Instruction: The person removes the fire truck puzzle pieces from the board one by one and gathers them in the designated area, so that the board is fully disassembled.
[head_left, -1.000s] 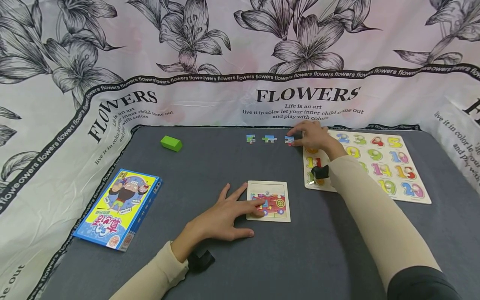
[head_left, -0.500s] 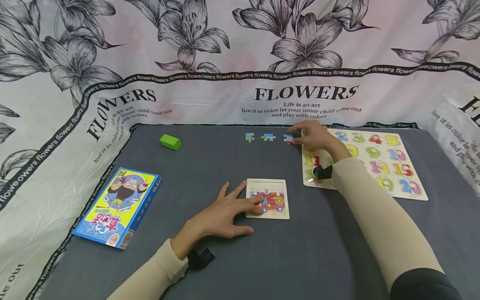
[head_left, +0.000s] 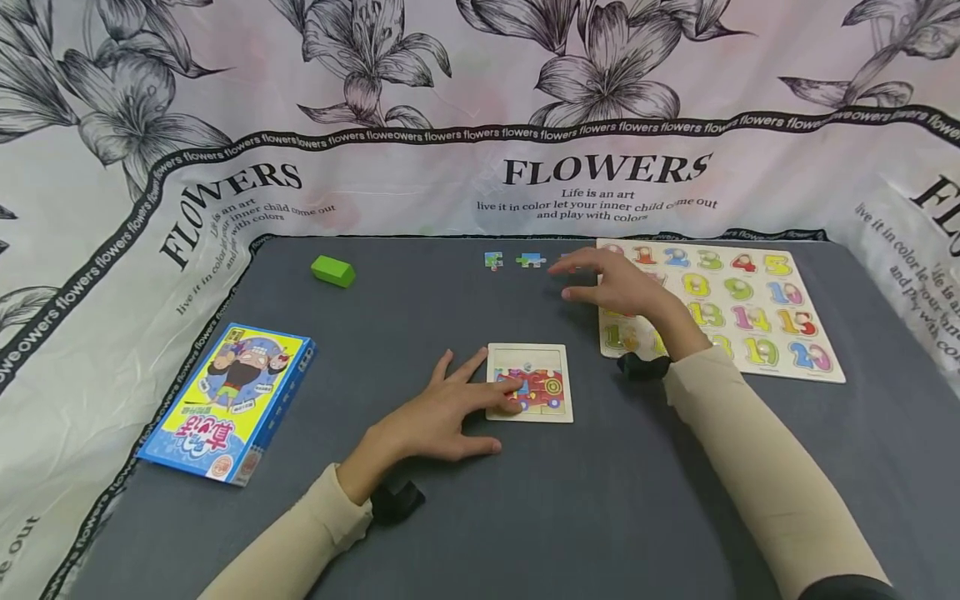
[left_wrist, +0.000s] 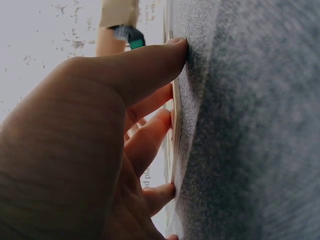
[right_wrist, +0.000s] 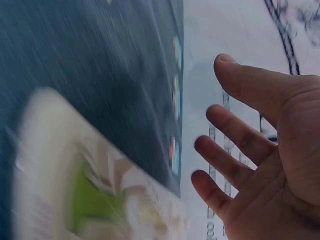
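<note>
My left hand (head_left: 435, 425) rests with spread fingers on a small wooden jigsaw tray (head_left: 546, 353), its fingertips over the left part of a red vehicle picture. Seen from the left wrist, the fingertips are right at the thin edge of the tray (left_wrist: 176, 130). My right hand (head_left: 626, 287) hovers over the left side of a number board (head_left: 831, 374), fingers loosely extended with nothing in them. Beyond its fingertips lie three jigsaw pieces in a row: a left piece (head_left: 493, 261), a middle piece (head_left: 531, 260) and a right piece (right_wrist: 173, 156), partly hidden by the fingers in the head view.
A green block (head_left: 333, 271) lies at the back left of the grey tabletop (head_left: 600, 500). On the left edge is a blue and yellow box (head_left: 225, 400). A white flower-printed cloth (head_left: 420, 183) stands behind the table.
My right hand has drawn back slightly from the right jigsaw piece and spread its fingers, leaving the piece in the row. The left hand stays on the tray. The head view has tilted slightly down.
</note>
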